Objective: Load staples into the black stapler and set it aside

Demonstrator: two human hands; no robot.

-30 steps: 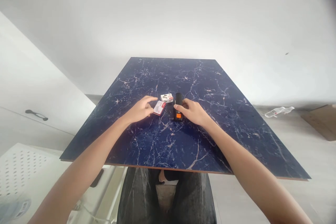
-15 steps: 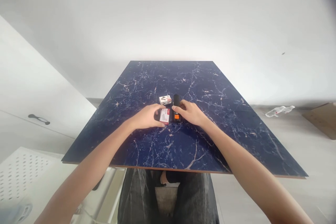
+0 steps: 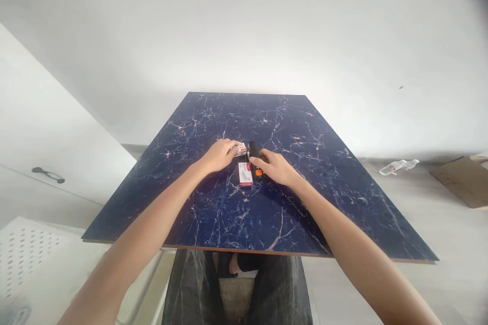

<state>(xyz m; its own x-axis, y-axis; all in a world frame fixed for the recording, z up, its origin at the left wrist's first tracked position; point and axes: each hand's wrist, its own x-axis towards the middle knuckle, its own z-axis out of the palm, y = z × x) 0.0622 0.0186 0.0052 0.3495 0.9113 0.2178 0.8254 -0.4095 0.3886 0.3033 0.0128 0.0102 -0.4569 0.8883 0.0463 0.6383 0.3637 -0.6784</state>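
Observation:
My left hand (image 3: 220, 155) has its fingers closed around a small white box (image 3: 241, 149) with red and dark print, which they partly cover. Just to the right of that box lies a black stapler (image 3: 253, 149) with an orange patch near its front end. My right hand (image 3: 276, 166) grips the stapler from the right side, the thumb across its top. A small red-and-white staple box (image 3: 245, 173) rests flat in front of the white box, close along the stapler's left side, with neither hand on it.
Everything stands on a dark blue marble-patterned table (image 3: 244, 223). A white wall (image 3: 244, 25) rises behind it. To the left is a white cabinet with a dark handle (image 3: 48, 174). A clear plastic bottle (image 3: 396, 167) and a cardboard box (image 3: 461, 180) are on the floor at right.
My left hand has let go of the red-and-white staple box and moved away from me onto the white box. My right hand stays on the stapler. The view has shifted slightly.

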